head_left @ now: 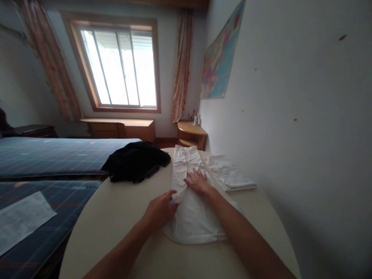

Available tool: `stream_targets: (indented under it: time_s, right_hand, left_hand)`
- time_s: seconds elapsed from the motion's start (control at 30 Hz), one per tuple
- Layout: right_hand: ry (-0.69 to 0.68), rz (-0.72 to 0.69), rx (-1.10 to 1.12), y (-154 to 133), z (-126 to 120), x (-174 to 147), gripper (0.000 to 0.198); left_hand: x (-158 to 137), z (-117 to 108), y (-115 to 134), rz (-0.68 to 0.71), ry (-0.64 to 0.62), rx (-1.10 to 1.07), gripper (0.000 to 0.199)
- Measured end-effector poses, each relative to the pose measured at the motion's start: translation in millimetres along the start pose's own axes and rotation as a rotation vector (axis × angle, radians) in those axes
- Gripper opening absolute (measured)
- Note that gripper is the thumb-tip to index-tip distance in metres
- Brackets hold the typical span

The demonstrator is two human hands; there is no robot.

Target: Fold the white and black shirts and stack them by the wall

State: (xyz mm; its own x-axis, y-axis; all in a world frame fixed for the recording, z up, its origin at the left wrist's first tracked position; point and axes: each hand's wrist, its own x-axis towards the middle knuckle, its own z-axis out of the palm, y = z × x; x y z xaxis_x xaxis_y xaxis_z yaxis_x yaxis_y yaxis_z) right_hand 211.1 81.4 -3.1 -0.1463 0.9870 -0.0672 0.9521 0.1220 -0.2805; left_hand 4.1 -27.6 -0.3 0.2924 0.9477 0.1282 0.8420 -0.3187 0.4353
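Observation:
A pair of white pants lies lengthwise on the round cream table, its gathered waistband at the far end and its wide hem toward me. My right hand rests flat on the middle of the cloth with its fingers spread. At the left edge of the pants is my left hand, thumb and fingers apart, touching the fabric without a visible grip. Just right of the pants lies a folded white garment. A crumpled black garment sits at the table's far left.
Two beds with blue plaid covers stand to the left, and a sheet of paper lies on the nearer one. A wall runs close along the table's right side. Beyond are a corner shelf and a wooden desk under the window.

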Motion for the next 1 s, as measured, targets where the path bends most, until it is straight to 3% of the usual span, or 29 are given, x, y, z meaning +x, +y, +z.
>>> stream_targets:
  time_s: [0.2, 0.33, 0.4, 0.57, 0.67, 0.77, 0.9, 1.0]
  right_hand:
    - [0.056, -0.202, -0.038, -12, -2, -80, 0.049]
    - [0.09, -0.333, 0.047, -27, 2, -131, 0.047]
    - [0.041, -0.396, 0.105, -32, 6, -150, 0.05]
    - [-0.151, -0.615, 0.182, -35, 6, -170, 0.055]
    - [-0.181, -0.739, 0.276, -29, -4, -167, 0.033]
    - [-0.084, -0.67, 0.332, -15, -15, -159, 0.017]
    - [0.184, -0.361, 0.226, 16, -23, -147, 0.02]
    - [0.235, -0.22, 0.123, 42, -23, -139, 0.026]
  left_hand:
    - [-2, -12, -7, 0.057, -0.041, 0.036, 0.039]
    - [0, -20, -15, 0.091, -0.041, -0.186, 0.037]
    - [2, -23, -17, 0.066, -0.066, -0.347, 0.035]
    - [3, -24, -13, 0.077, -0.15, -0.698, 0.045]
    - [1, -17, -2, 0.11, -0.159, -0.78, 0.047]
    - [-4, -8, 10, 0.134, -0.208, -0.76, 0.04]
    - [-10, -1, 20, 0.155, -0.316, -0.739, 0.034]
    - [-13, 1, 24, 0.175, -0.405, -0.706, 0.036]
